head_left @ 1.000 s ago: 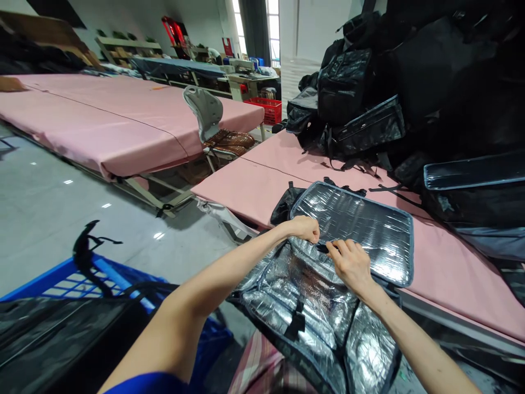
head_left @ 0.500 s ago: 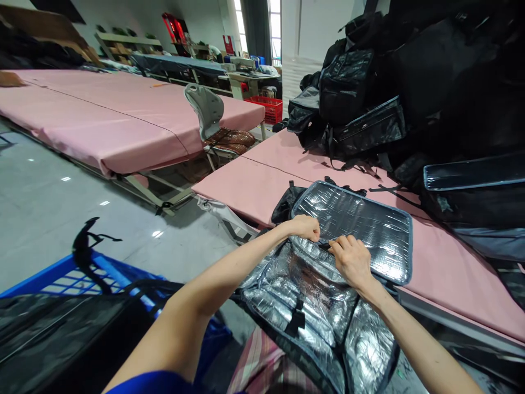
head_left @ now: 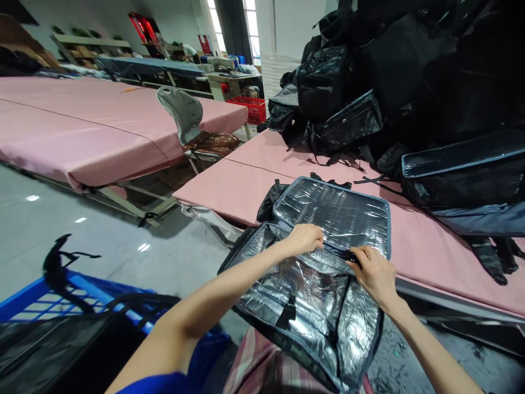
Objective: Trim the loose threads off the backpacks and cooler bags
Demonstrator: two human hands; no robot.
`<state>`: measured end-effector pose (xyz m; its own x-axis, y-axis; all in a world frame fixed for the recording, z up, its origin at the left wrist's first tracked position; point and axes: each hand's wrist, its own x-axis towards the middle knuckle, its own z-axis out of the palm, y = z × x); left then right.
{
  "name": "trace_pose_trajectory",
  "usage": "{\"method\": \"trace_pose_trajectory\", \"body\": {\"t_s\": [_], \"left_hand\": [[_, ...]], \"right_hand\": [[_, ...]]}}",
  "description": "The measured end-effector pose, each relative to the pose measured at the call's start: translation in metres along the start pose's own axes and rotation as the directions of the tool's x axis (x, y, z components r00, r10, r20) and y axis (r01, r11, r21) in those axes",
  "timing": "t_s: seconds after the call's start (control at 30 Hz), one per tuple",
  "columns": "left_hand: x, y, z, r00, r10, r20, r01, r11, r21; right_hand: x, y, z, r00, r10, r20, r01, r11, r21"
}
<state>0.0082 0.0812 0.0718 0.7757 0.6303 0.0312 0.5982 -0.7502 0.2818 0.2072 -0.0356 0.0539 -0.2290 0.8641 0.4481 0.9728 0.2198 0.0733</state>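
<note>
Fingers [head_left: 357,257] of the right hand [head_left: 375,273] pinch a small dark tab [head_left: 348,254] on the foil-lined bag [head_left: 303,298] — further right than a second ago, hands now apart; the left hand [head_left: 305,239], clenched, grips the bag's hinge edge. Its lid [head_left: 332,210] lies on the pink tabletop [head_left: 229,186].

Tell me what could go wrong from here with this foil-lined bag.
1. The silver foil-lined black cooler bag hangs off the pink padded table; if the left hand loosens on its rim, it may slide down.
2. The right hand pinches a small black pull beside crinkled foil; the lining could snag or tear.
</note>
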Motion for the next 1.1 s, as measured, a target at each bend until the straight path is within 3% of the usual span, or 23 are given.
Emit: {"method": "trace_pose_trajectory", "body": {"t_s": [0.1, 0.2, 0.3, 0.43, 0.7, 0.9, 1.1], "left_hand": [[0.023, -0.008, -0.015, 0.959, -0.068, 0.275, 0.106, 0.986, -0.126], [0.035, -0.012, -0.025, 0.911, -0.057, 0.408, 0.138, 0.976, -0.171], [0.038, -0.014, -0.025, 0.907, -0.039, 0.42, 0.121, 0.978, -0.17], [0.037, -0.016, -0.018, 0.913, -0.015, 0.408, 0.09, 0.982, -0.164], [0.036, -0.017, -0.015, 0.924, -0.011, 0.382, 0.077, 0.984, -0.159], [0.034, -0.017, -0.015, 0.93, -0.019, 0.368, 0.085, 0.983, -0.163], [0.031, -0.017, -0.015, 0.936, -0.01, 0.351, 0.076, 0.982, -0.173]], "right_hand": [[0.001, 0.008, 0.005, 0.998, 0.054, -0.009, -0.054, 0.999, -0.001], [0.0, 0.012, 0.007, 0.997, 0.074, -0.015, -0.074, 0.997, 0.001], [0.001, 0.008, 0.006, 0.999, 0.037, -0.021, -0.038, 0.999, -0.028], [0.013, -0.004, 0.002, 0.993, -0.108, -0.037, 0.104, 0.99, -0.092], [0.035, -0.017, -0.003, 0.936, -0.348, -0.048, 0.33, 0.918, -0.22], [0.032, -0.014, -0.006, 0.923, -0.382, 0.048, 0.383, 0.903, -0.192], [0.044, -0.013, 0.002, 0.956, -0.287, 0.065, 0.291, 0.954, -0.071]]}}
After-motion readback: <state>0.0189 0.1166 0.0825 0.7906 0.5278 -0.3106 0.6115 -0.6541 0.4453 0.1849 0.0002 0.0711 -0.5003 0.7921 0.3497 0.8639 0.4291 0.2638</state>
